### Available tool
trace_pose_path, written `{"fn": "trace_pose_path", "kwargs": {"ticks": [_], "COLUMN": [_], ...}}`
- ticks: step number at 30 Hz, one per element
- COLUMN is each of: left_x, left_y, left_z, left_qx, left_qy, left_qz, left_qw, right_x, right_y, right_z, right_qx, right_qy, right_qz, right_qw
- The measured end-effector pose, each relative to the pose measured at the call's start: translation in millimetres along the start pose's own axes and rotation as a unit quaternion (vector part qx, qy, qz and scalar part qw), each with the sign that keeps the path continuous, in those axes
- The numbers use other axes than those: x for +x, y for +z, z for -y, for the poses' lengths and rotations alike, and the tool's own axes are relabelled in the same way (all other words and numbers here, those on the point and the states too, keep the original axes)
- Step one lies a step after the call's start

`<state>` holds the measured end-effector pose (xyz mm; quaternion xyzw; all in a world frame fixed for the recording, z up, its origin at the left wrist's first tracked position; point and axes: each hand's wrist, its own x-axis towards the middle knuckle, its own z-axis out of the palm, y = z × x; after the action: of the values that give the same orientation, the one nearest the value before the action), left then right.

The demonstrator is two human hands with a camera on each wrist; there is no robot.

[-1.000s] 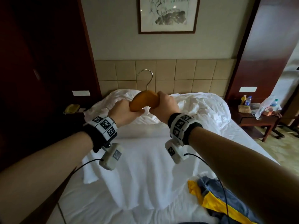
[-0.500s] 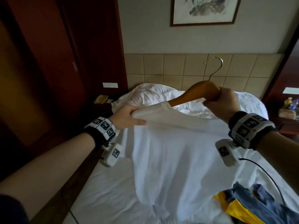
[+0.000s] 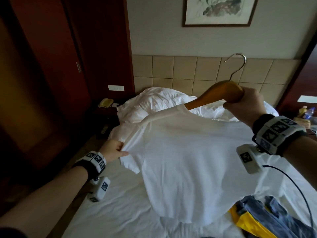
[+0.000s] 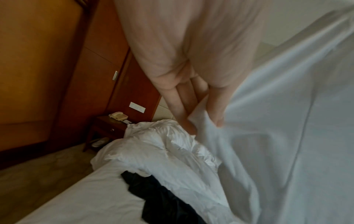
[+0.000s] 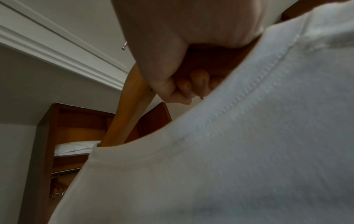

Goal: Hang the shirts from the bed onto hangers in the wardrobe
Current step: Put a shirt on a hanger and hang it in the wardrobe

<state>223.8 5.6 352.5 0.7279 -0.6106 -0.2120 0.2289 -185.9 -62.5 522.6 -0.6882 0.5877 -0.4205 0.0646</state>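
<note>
Shirt [image 3: 180,160] could slide off the hanger [image 3: 221,93] (right hand [image 3: 243,107] grips its crown) if the left hand [image 3: 113,150], pinching the sleeve, tugs too hard.

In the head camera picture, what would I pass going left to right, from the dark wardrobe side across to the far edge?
Wardrobe door → telephone → left hand pinching the sleeve → white shirt → right hand gripping the wooden hanger → bottles.
</note>
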Motion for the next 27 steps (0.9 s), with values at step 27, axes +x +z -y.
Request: {"fn": "trace_pose_path", "kwargs": {"ticks": [27], "left_x": [-18.3], "left_y": [-20.1], "left_z": [-23.7], "left_qx": [0.011], "left_qy": [0.057], "left_qz": [-0.001], "left_qw": [0.998], "right_x": [-18.4], "right_y": [28.3], "right_z": [3.9], "right_qx": [0.018], "right_qy": [0.017], "right_qz": [0.046], "right_qw": [0.999]}}
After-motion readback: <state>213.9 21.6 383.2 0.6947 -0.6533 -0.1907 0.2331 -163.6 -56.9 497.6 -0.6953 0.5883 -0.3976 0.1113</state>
